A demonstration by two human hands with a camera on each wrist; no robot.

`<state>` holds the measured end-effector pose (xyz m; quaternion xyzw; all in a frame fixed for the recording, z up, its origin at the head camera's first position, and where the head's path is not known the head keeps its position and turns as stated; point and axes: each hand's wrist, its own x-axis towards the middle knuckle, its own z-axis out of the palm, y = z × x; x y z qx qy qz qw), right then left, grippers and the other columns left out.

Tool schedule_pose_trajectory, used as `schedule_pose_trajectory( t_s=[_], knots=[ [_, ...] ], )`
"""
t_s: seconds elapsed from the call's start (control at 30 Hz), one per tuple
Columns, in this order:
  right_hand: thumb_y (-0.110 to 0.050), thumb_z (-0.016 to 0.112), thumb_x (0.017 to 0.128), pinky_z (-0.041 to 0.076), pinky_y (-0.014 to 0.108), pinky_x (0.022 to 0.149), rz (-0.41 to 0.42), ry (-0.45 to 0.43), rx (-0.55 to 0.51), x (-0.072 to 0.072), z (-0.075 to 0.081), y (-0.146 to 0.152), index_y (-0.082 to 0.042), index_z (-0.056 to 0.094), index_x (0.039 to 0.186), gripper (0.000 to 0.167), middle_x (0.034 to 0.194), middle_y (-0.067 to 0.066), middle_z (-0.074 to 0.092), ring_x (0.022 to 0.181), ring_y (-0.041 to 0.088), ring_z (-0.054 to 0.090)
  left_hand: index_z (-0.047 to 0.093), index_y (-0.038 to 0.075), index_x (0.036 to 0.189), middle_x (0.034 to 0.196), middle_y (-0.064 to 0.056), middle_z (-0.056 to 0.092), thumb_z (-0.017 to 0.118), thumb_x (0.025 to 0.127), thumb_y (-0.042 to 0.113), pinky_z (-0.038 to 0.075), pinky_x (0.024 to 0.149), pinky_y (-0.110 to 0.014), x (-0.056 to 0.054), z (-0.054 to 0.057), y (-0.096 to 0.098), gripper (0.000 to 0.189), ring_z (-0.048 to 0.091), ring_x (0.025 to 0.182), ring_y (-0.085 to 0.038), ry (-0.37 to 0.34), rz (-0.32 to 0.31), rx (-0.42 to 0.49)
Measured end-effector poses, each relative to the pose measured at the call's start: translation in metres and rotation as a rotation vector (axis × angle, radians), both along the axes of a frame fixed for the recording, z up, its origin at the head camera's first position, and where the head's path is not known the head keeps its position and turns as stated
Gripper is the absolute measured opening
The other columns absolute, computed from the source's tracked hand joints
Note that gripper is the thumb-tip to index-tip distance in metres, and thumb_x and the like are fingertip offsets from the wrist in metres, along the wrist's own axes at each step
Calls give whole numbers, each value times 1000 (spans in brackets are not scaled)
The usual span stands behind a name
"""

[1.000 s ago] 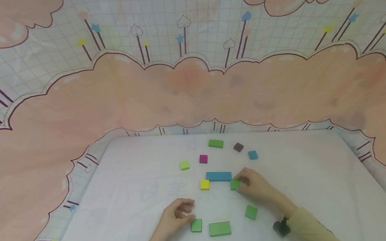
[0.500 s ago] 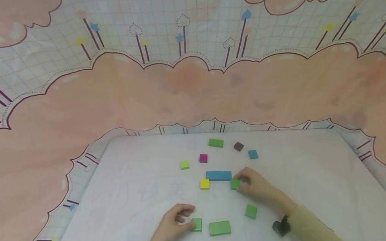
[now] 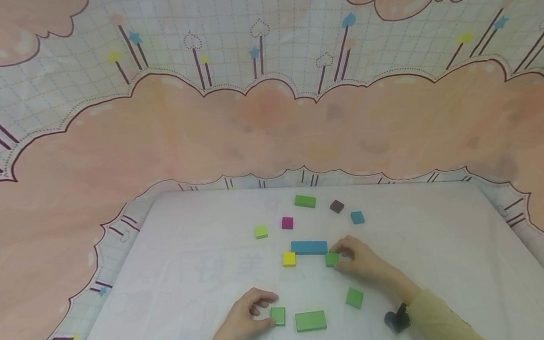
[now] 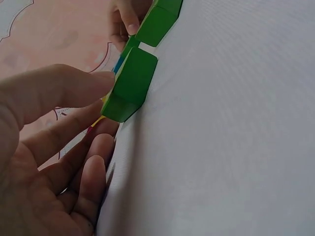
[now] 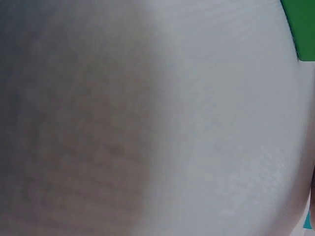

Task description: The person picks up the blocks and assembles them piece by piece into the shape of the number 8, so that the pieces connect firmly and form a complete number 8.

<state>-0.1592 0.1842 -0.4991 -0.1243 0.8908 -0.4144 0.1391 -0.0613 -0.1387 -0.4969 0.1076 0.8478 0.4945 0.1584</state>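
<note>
In the head view my left hand is beside a small green block, its thumb at the block's left side and its other fingers loosely bent, apart from the block. The left wrist view shows that thumb close at the edge of the green block. Farther up, my right hand pinches another small green block between thumb and index finger, just below the right end of a long blue block. A yellow block sits under the blue block's left end. The right wrist view hides most of the right hand.
A green rectangular block lies right of my left hand, and a turned green block below my right hand. Farther back are lime, magenta, green, brown and blue blocks. A black object is at the right sleeve.
My left hand has come slightly down toward the near edge, its thumb sliding from the green block's upper left corner to its lower left side. The right hand and the blocks stay put.
</note>
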Motion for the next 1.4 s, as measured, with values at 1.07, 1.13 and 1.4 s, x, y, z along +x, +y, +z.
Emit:
schedule_pose_trajectory(
  t_s=[1.07, 1.13, 1.4],
  knots=[
    [-15, 72, 82, 46, 48, 100, 16, 14, 5, 0, 2, 0, -16, 65, 107, 27, 110, 2, 59, 110, 25, 56, 67, 22, 106, 105, 7, 62, 77, 73, 7, 42, 81, -18, 2, -5, -3, 38, 51, 93, 1, 33, -73, -12],
    [-15, 72, 82, 46, 48, 100, 15, 13, 3, 0, 2, -1, -16, 65, 107, 27, 110, 2, 59, 111, 25, 56, 67, 22, 106, 105, 7, 62, 77, 73, 7, 43, 81, -18, 2, -5, -3, 37, 51, 93, 1, 26, -70, -14],
    [-14, 72, 82, 45, 48, 101, 12, 3, -10, -1, 3, -1, -15, 65, 107, 26, 111, 2, 59, 112, 26, 55, 67, 23, 104, 104, 7, 62, 76, 74, 7, 43, 80, -18, 1, -5, -3, 35, 51, 91, 2, 26, -62, -17]
  ],
)
